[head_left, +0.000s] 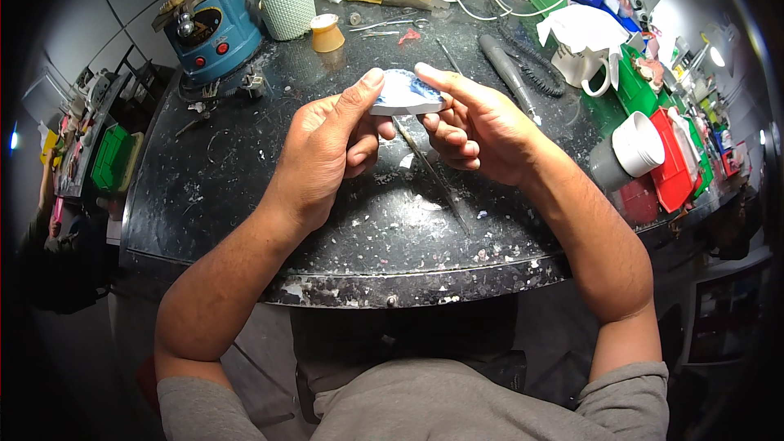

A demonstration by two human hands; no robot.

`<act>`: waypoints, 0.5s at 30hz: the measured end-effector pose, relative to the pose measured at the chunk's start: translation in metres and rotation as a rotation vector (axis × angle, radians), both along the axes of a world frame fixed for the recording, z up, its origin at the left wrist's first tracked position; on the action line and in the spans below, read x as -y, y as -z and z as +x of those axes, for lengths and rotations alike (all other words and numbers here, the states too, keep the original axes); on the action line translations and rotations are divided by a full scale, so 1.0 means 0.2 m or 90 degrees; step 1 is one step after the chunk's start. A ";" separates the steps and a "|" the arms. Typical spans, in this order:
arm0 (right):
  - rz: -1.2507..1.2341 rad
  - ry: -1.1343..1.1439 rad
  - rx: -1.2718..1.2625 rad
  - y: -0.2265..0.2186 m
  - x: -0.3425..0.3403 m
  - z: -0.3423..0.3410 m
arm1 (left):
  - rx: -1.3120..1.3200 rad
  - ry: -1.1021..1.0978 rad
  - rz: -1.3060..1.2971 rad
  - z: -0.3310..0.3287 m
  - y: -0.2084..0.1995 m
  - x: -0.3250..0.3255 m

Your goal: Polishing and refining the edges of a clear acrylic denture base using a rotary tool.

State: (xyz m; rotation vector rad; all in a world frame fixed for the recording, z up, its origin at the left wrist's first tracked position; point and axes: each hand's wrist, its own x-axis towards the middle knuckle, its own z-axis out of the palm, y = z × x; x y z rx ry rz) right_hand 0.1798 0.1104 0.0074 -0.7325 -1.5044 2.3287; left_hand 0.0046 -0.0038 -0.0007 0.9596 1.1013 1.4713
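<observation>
Both hands hold a white, half-round plaster dental model (406,98) with blue patches on its upper face, raised over the middle of the bench. My left hand (318,143) grips its left end, thumb on top and fingers curled below. At the right end, my right hand (490,118) pinches it the same way. Beneath the model, a thin metal hand tool (433,175) lies slantwise on the black bench (220,204). Fingers partly hide the model's two ends.
A blue machine (214,41) stands at the back left, beside a pale green woven holder (287,10) and a small tan cup (327,34). Toward the right are a corded handpiece (502,69), a white cup (637,145) and a red bin (671,165). A person's hand (54,227) shows at far left.
</observation>
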 end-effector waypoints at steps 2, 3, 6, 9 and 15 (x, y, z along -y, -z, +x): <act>0.000 0.004 0.011 -0.01 0.01 0.00 | 0.001 -0.001 -0.002 -0.01 0.00 0.00; -0.024 0.007 0.010 -0.01 0.01 0.00 | 0.001 0.000 -0.004 -0.01 0.00 0.00; -0.044 -0.007 -0.004 -0.01 0.00 0.01 | -0.002 -0.005 -0.013 -0.01 0.00 0.00; -0.018 -0.015 -0.010 0.00 0.00 0.00 | -0.005 -0.006 -0.015 -0.01 0.01 -0.01; 0.005 -0.006 -0.023 0.00 0.00 0.00 | -0.008 0.000 -0.015 -0.02 0.02 -0.01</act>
